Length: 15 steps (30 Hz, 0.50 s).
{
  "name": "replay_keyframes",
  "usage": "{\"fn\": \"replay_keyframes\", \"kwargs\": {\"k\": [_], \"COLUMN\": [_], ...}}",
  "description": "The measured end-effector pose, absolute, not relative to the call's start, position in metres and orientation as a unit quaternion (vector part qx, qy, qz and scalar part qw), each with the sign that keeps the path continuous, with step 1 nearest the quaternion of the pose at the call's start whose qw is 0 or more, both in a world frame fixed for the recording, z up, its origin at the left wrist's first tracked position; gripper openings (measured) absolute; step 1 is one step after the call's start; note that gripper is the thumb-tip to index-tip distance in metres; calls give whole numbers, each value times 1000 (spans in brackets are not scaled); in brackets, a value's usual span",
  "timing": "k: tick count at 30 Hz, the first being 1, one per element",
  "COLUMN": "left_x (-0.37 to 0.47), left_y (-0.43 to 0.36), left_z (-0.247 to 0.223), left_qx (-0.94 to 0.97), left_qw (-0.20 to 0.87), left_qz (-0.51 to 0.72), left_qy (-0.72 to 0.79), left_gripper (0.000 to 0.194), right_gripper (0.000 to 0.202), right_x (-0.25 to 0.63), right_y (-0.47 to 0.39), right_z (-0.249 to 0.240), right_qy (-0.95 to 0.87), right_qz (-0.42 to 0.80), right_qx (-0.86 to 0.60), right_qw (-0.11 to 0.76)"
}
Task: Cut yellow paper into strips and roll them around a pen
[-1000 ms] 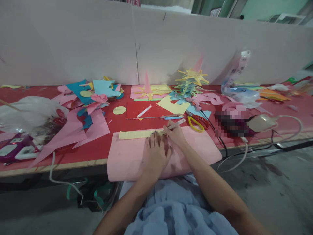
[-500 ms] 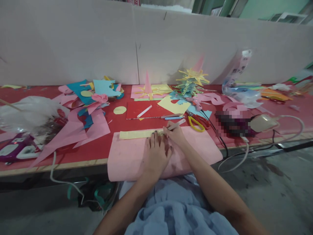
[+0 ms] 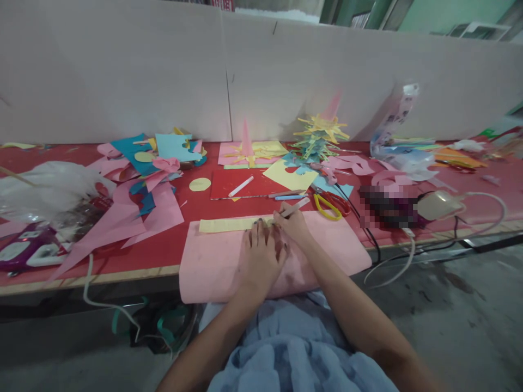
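A large pink sheet (image 3: 212, 261) lies at the table's front edge and hangs slightly over it. Across its upper part rests a narrow pale yellow strip (image 3: 220, 225). My left hand (image 3: 262, 258) is flat on the pink sheet, fingers spread, with the fingertips on the strip. Just to its right, my right hand (image 3: 295, 224) is closed around a whitish pen (image 3: 302, 203), whose lower end points at the strip's right part. The pen's tip is hidden by the fingers.
Behind the sheet are yellow-handled scissors (image 3: 327, 208), a red sheet (image 3: 229, 182) and a white marker (image 3: 241, 186). A layered paper tree (image 3: 321, 136) and a pink cone (image 3: 247, 142) stand farther back. Paper scraps (image 3: 163, 204) lie left; cables (image 3: 408, 261) run right.
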<state>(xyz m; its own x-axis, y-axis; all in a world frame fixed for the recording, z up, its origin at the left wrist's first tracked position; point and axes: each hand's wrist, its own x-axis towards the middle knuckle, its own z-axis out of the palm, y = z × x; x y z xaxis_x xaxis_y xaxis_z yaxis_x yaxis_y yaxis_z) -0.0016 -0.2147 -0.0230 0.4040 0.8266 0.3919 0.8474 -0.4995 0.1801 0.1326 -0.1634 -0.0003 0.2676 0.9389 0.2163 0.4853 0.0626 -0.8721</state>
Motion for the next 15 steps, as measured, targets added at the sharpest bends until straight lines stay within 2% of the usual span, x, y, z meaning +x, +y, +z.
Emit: {"fn": "replay_keyframes", "kwargs": {"k": [15], "left_x": [-2], "left_y": [-216], "left_z": [-21], "left_qx": [-840], "left_qw": [20], "left_qz": [-218], "left_qy": [-496], "left_gripper": [51], "right_gripper": [27], "right_x": [134], "right_y": [-163], "right_z": [-1], "right_qy": [-548], "right_qz": [250], "right_qx": [-637], "right_qw": [481]}}
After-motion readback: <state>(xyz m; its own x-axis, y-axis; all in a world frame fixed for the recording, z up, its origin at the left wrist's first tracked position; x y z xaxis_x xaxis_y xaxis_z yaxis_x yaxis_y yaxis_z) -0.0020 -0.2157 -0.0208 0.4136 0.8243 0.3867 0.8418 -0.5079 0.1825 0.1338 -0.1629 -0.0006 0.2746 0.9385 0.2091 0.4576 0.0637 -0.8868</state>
